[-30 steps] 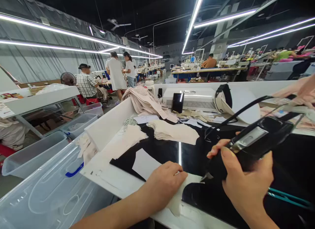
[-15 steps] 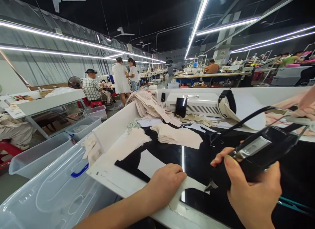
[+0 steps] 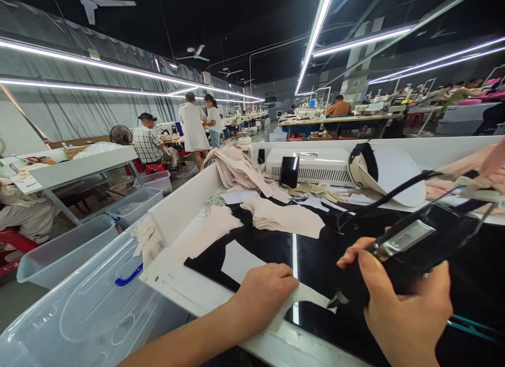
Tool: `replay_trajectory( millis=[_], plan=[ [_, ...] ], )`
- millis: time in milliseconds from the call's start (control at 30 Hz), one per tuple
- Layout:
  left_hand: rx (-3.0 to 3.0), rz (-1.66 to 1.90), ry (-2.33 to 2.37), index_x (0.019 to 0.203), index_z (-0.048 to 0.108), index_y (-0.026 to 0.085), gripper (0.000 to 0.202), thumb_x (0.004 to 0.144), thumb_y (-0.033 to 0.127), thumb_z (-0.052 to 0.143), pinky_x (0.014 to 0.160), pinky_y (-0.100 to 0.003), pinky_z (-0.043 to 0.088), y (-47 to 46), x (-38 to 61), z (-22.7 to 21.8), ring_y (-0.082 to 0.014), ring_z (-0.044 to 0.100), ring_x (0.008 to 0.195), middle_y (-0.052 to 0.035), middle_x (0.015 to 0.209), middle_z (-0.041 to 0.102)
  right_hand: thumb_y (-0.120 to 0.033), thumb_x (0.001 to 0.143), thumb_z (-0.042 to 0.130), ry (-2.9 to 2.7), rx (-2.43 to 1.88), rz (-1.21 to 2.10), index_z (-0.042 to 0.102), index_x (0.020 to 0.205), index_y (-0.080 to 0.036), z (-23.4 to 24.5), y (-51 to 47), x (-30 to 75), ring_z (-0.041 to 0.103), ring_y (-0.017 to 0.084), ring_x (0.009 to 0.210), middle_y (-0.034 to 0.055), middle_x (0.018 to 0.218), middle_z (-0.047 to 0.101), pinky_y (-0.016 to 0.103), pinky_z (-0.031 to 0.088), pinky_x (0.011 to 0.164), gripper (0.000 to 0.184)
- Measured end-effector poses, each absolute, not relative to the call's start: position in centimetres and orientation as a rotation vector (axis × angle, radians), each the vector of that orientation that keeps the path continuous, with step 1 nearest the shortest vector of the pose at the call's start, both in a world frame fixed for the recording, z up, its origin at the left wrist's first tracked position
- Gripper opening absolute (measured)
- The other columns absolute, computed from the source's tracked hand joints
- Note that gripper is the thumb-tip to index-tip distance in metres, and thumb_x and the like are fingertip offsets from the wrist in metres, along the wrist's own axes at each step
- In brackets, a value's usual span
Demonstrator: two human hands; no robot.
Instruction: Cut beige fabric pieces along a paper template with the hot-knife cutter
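My right hand (image 3: 406,304) is wrapped round what looks like a black iron (image 3: 430,241), with a silver plate on its side and a cord and thin hoses attached. Its pointed metal tip (image 3: 338,299) meets the right end of a white fabric piece (image 3: 240,259) on the glossy black board (image 3: 276,251). My left hand (image 3: 268,293) lies on the middle of that piece, fingers curled down on it and partly hidden. Beyond it are a stack of cream fabric pieces (image 3: 286,217) and another cream pile (image 3: 213,230) at the board's left.
Along the back stand a phone (image 3: 290,171), a white vented box (image 3: 311,167) and a cream visor (image 3: 386,177). Draped cloth (image 3: 240,170) hangs over the raised table edge. A lidded plastic bin (image 3: 90,298) is at left. Teal-handled scissors (image 3: 473,327) lie right. Several people work farther off.
The iron's tip and both hands stay in nearly the same place. The view has shifted very slightly.
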State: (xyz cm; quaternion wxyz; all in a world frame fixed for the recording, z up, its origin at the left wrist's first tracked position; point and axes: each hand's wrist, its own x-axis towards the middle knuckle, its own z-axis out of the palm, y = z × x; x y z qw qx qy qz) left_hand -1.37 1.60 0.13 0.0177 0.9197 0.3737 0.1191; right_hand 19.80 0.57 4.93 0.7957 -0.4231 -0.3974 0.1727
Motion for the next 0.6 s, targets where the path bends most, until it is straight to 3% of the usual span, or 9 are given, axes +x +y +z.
replay_trajectory(
  millis=[133, 367, 600],
  plan=[
    [2.844, 0.341, 1.161, 0.118, 0.075, 0.023, 0.025, 0.109, 0.003, 0.063, 0.086, -0.024, 0.059, 1.5, -1.6, 0.5, -0.0181, 0.078, 0.105, -0.0027, 0.118, 0.079, -0.044, 0.074, 0.104, -0.850, -0.889, 0.372, 0.063, 0.096, -0.033, 4.9, 0.6, 19.6, 0.070, 0.029, 0.060, 0.0009, 0.083, 0.078, 0.049, 0.062, 0.059, 0.048],
    [2.824, 0.331, 1.166, 0.119, 0.077, 0.023, 0.028, 0.110, 0.001, 0.061, 0.089, -0.026, 0.060, 1.2, -2.2, 1.5, -0.0196, 0.079, 0.111, -0.0036, 0.126, 0.079, -0.046, 0.091, 0.100, -0.948, -0.764, 0.354, 0.059, 0.105, -0.027, 5.4, 0.1, 18.9, 0.070, 0.017, 0.061, -0.0050, 0.086, 0.076, 0.032, 0.063, 0.062, 0.047],
    [2.871, 0.379, 1.119, 0.124, 0.075, 0.024, 0.028, 0.114, 0.006, 0.056, 0.083, -0.022, 0.058, 0.8, -2.7, 2.0, -0.0170, 0.077, 0.104, -0.0025, 0.116, 0.077, -0.037, 0.097, 0.095, -1.001, -0.706, 0.355, 0.059, 0.109, -0.027, 5.5, -0.3, 18.8, 0.070, 0.015, 0.063, -0.0052, 0.091, 0.077, 0.030, 0.065, 0.063, 0.040]
  ],
)
